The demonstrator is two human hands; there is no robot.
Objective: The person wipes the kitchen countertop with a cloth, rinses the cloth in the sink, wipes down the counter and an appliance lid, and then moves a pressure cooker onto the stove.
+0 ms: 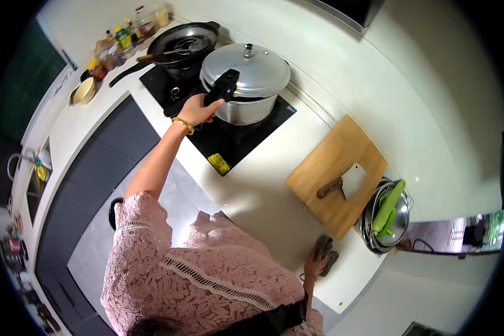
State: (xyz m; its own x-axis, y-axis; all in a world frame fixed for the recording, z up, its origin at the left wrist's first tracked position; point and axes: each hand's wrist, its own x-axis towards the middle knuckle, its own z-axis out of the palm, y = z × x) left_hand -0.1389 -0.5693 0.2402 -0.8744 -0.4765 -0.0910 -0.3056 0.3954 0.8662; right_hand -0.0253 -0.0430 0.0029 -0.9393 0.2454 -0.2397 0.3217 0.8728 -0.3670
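On the stove, a silver pressure cooker (242, 113) stands under its domed metal lid (246, 70). My left hand (196, 109), with a gold bracelet at the wrist, is closed around the lid's black handle (223, 87). A dark gap shows between lid and pot along the front; whether the lid is fully seated I cannot tell. At the lower right, my right hand (315, 262) is closed on a dark grey-brown cloth (329, 261) at the counter. Some of its fingers are hidden.
A black wok (183, 45) with a wire skimmer sits behind the cooker. Right of the stove lie a wooden cutting board (313, 168) and a cleaver (353, 180). Metal bowls (399, 221) hold green vegetables. A yellow packet (218, 163) lies on the stove's front corner.
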